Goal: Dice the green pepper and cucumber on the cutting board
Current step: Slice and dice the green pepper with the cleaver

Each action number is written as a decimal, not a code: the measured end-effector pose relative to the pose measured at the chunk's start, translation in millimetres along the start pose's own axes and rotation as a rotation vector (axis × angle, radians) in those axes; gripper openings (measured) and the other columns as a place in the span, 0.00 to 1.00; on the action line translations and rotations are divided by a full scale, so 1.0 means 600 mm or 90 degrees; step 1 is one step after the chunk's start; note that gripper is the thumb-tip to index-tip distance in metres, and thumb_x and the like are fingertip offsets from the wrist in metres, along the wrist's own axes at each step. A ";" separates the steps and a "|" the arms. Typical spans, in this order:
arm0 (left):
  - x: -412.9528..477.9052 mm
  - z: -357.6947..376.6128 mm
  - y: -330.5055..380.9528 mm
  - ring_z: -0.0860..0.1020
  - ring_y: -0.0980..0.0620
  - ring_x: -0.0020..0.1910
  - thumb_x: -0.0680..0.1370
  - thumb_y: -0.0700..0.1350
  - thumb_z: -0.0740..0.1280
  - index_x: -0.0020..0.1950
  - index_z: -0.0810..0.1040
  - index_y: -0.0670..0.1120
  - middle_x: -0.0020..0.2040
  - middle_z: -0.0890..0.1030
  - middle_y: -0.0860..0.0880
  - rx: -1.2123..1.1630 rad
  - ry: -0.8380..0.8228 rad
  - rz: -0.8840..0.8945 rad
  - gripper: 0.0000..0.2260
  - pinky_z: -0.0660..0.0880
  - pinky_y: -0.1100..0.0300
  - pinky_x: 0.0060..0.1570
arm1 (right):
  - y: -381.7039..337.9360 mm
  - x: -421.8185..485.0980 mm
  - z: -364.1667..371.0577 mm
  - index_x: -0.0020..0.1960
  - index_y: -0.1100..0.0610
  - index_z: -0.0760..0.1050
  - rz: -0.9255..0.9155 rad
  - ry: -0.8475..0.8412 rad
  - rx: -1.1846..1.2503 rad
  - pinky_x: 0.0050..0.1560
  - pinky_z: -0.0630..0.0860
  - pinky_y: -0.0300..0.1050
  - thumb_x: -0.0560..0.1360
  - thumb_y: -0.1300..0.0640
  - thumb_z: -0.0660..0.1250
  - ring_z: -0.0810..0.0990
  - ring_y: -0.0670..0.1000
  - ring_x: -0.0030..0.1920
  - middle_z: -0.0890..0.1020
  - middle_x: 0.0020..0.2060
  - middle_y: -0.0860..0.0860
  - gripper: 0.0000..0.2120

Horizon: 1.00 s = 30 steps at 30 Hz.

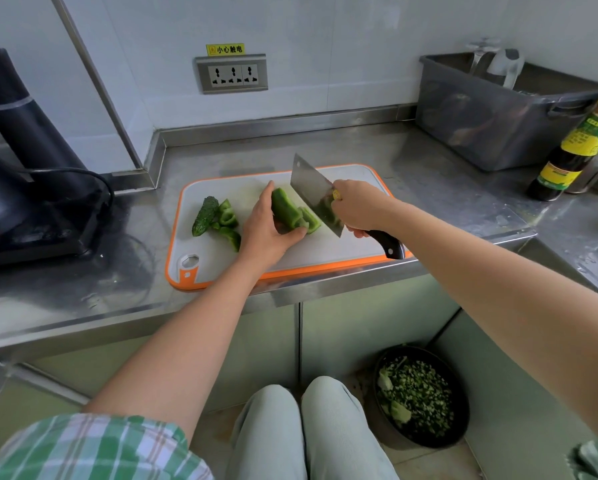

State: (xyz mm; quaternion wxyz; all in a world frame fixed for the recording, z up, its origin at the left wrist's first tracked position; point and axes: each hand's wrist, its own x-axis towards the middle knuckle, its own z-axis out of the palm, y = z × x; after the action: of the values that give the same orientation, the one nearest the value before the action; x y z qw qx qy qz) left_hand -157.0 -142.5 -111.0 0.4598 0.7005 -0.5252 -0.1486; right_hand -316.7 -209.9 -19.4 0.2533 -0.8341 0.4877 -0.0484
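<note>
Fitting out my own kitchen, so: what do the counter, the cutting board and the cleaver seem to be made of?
The counter: likely stainless steel, brushed; grey sheen with blurred reflections and folded edges.
The cutting board: probably plastic; matte white face, moulded orange rim.
The cleaver: steel blade, smooth and reflective; the dark glossy handle shows a rivet, plastic or wood, cannot tell.

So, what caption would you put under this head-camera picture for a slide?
Left hand holds a green pepper piece on the cutting board while the right hand cuts it with a cleaver.
</note>
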 end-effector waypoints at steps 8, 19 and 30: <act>-0.002 0.000 0.003 0.72 0.47 0.66 0.68 0.49 0.78 0.78 0.55 0.47 0.71 0.70 0.47 0.003 -0.001 0.003 0.46 0.70 0.49 0.66 | 0.002 -0.017 0.000 0.57 0.62 0.67 0.001 0.001 -0.042 0.29 0.74 0.46 0.77 0.65 0.50 0.75 0.55 0.27 0.76 0.35 0.60 0.11; -0.003 0.000 0.003 0.71 0.47 0.67 0.68 0.50 0.78 0.78 0.54 0.47 0.72 0.69 0.47 0.005 -0.001 -0.002 0.46 0.69 0.49 0.66 | -0.010 -0.031 -0.006 0.55 0.61 0.65 0.000 -0.020 -0.078 0.27 0.71 0.43 0.78 0.64 0.50 0.73 0.53 0.26 0.74 0.34 0.57 0.08; -0.003 0.000 0.002 0.72 0.47 0.66 0.68 0.50 0.78 0.79 0.54 0.48 0.72 0.70 0.48 0.004 -0.001 -0.004 0.46 0.70 0.50 0.65 | -0.005 -0.030 -0.004 0.52 0.62 0.65 0.004 -0.032 -0.089 0.26 0.71 0.42 0.78 0.64 0.51 0.74 0.53 0.25 0.75 0.33 0.57 0.07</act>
State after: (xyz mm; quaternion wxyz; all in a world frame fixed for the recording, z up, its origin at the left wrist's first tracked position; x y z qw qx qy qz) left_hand -158.1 -140.9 -110.6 0.4563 0.7036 -0.5240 -0.1490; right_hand -324.4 -194.3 -12.5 0.2072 -0.8492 0.4857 0.0076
